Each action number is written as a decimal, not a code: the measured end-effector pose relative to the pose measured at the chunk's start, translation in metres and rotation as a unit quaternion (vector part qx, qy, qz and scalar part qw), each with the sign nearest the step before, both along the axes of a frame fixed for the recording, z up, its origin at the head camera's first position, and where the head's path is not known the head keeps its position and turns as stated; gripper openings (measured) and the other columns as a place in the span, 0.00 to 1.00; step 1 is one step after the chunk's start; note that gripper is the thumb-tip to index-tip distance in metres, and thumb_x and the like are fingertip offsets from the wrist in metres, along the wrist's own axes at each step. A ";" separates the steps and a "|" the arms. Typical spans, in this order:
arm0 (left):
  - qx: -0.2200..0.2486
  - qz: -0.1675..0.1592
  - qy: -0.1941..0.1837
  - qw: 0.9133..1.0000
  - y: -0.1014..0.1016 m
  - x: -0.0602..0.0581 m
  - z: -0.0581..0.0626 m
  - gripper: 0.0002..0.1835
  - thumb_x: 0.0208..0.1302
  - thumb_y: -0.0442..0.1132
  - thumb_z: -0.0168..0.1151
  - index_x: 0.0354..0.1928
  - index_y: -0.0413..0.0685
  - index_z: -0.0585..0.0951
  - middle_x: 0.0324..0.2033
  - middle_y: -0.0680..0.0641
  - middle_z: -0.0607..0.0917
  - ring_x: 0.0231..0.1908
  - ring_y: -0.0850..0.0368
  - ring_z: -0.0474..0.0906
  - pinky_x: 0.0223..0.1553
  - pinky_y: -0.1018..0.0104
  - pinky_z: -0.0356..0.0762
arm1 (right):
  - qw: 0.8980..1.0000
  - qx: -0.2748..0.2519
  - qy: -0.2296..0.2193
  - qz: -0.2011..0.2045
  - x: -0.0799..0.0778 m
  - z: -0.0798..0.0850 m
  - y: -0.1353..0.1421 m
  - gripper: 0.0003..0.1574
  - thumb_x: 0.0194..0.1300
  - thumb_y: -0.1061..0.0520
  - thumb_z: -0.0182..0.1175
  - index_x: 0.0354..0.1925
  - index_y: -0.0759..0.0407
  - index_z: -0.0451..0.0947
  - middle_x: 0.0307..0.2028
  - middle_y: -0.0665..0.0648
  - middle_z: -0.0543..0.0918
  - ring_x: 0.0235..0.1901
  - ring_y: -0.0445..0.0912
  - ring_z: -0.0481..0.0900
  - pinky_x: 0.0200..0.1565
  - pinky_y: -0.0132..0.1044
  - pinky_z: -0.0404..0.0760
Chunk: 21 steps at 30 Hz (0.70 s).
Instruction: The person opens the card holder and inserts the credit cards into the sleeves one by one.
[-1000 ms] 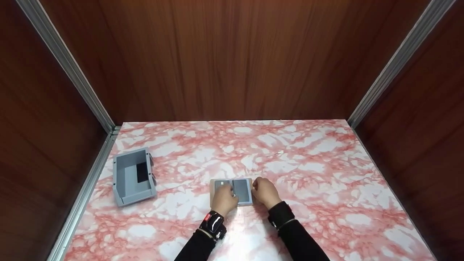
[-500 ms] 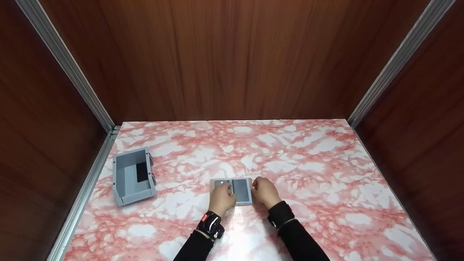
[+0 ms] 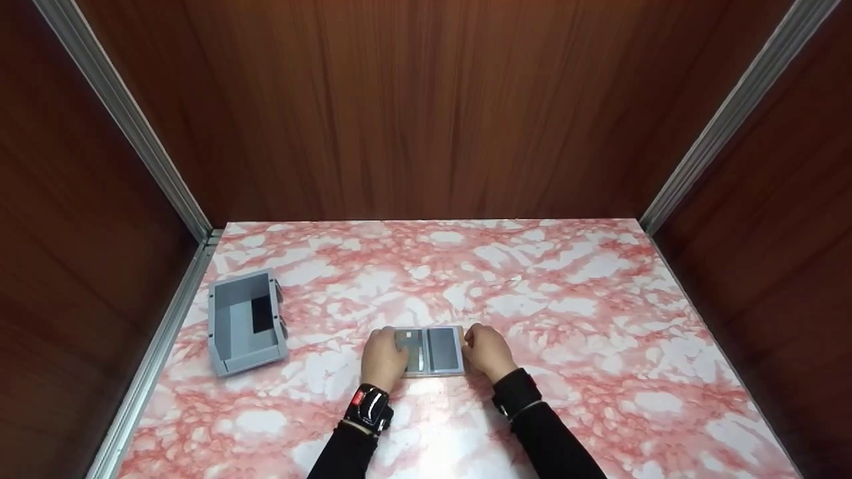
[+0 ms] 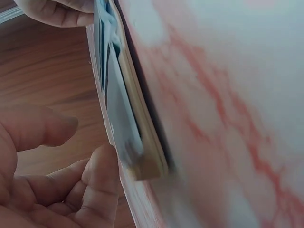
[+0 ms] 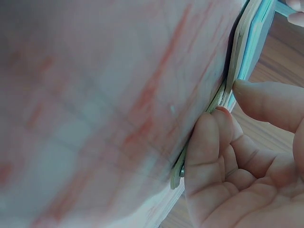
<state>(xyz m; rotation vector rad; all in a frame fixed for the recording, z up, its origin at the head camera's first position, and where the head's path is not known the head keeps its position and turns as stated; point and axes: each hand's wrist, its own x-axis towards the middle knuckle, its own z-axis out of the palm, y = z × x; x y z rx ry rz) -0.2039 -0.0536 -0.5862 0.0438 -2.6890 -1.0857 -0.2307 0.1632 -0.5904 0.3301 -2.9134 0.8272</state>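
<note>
An open card holder (image 3: 444, 349) with a tan cover lies on the table, its grey clear sleeves facing up. In its left sleeve sits a bank card (image 3: 415, 349) with a chip. My left hand (image 3: 385, 359) is at the holder's left edge. The left wrist view shows its thumb apart from the index finger, with a fingertip beside the cover's corner (image 4: 147, 166) and nothing between them. At the right edge, my right hand (image 3: 489, 352) pinches the cover between thumb and fingers. A tan flap (image 5: 176, 173) with a metal snap shows beside those fingers.
A grey plastic bin (image 3: 246, 326) with a dark patch inside stands at the left of the red-and-white marbled table (image 3: 566, 286). Brown wood-grain panels (image 3: 426, 113) rise at the back and both sides, with metal posts (image 3: 126, 120) at the corners.
My left hand has moved left from the middle of the card holder to its left edge, uncovering more of the card. My right hand stays in place at the right edge.
</note>
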 end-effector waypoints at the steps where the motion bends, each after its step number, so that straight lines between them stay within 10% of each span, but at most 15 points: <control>1: -0.004 0.003 0.003 1.000 -0.002 -0.001 0.000 0.12 0.51 0.31 0.69 0.37 0.32 0.81 0.31 0.40 0.79 0.34 0.42 0.79 0.42 0.48 0.77 | 1.000 0.001 0.001 0.000 0.000 0.000 0.000 0.09 0.51 0.66 0.67 0.30 0.64 0.76 0.23 0.54 0.75 0.25 0.50 0.74 0.32 0.46 0.76; 21: -0.032 0.033 -0.048 0.998 -0.018 0.000 -0.006 0.17 0.51 0.33 0.72 0.39 0.29 0.79 0.35 0.36 0.77 0.39 0.40 0.76 0.47 0.48 0.75 | 1.000 -0.006 -0.002 0.006 0.001 0.000 0.000 0.08 0.52 0.66 0.66 0.31 0.64 0.76 0.24 0.55 0.76 0.26 0.51 0.76 0.34 0.47 0.77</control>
